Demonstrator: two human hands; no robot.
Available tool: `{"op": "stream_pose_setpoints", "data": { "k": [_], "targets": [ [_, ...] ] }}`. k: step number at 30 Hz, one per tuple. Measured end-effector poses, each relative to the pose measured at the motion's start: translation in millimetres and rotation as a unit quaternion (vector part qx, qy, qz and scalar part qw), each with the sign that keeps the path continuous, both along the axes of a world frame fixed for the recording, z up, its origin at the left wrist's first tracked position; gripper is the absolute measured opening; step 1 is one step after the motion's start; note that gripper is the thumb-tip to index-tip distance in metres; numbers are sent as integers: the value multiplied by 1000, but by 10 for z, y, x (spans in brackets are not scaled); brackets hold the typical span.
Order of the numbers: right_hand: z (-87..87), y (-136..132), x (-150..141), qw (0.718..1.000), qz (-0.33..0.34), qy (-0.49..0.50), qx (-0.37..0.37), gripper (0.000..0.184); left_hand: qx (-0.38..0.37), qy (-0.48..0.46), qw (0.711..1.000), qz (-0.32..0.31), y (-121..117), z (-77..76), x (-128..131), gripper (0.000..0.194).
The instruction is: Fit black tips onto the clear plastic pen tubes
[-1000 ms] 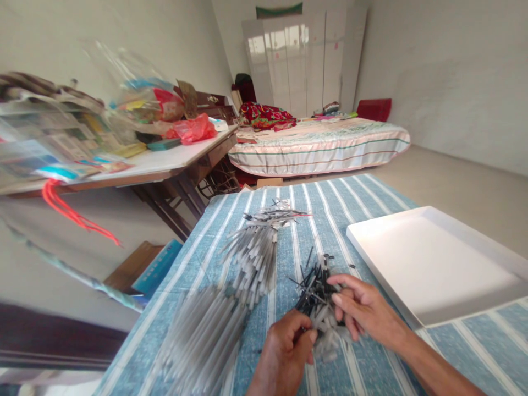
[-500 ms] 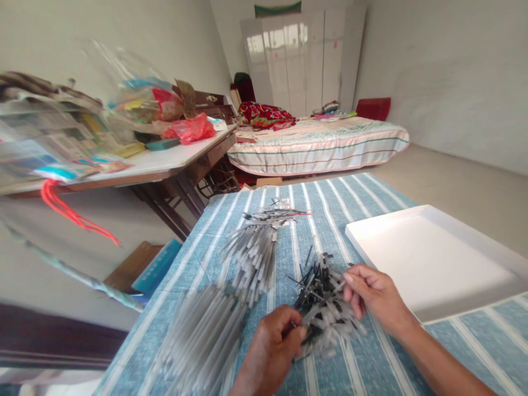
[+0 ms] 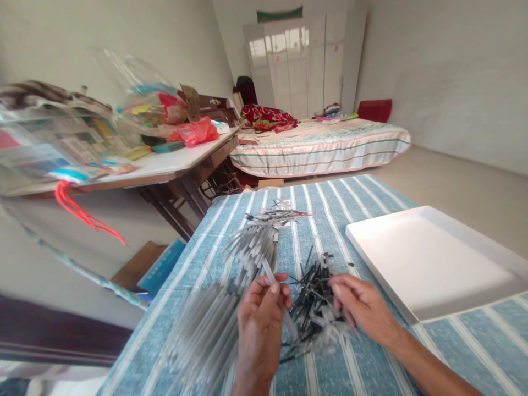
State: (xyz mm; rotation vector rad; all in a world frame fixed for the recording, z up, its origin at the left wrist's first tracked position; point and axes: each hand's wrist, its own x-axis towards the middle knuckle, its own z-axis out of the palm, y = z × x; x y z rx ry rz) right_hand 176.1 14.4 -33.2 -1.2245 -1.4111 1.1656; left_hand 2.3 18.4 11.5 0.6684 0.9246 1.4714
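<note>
Currently the left hand (image 3: 260,324) pinches a translucent tube (image 3: 268,271), long axis slanting forward and leftward, just left of the pile of black and whitish pieces (image 3: 310,300). Farther from the tube, the right hand (image 3: 363,302) curls at the pile's right side; whether it holds anything is unclear.

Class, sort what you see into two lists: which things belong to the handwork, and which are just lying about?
In the work:
- left hand, gripping a pale tube
- right hand, at the mixed pile
- grey tubes, probably
- tray, perhaps

Lying about:
- red bag
- red cords
- red cloth on the bed
</note>
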Motion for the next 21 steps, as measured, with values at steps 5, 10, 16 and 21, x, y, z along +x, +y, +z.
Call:
{"op": "stream_pose_setpoints", "data": {
  "k": [5, 10, 16, 21],
  "targets": [
    [94, -258, -301, 985, 166, -22, -25, 35, -7, -83, 996, -18, -47, 28, 312, 10],
    [60, -308, -416, 966, 197, 71, -148, 44, -25, -78, 996, 23, -40, 71, 377, 16],
    [125, -369, -477, 971, 204, 7, -123, 46, 2, 20, 989, 148, 169, 215, 206, 14],
    [-9, -457, -391, 957, 131, -237, 101, 39, 82, 202, 917, 335, 422, 399, -468, 13]
  ]
}}
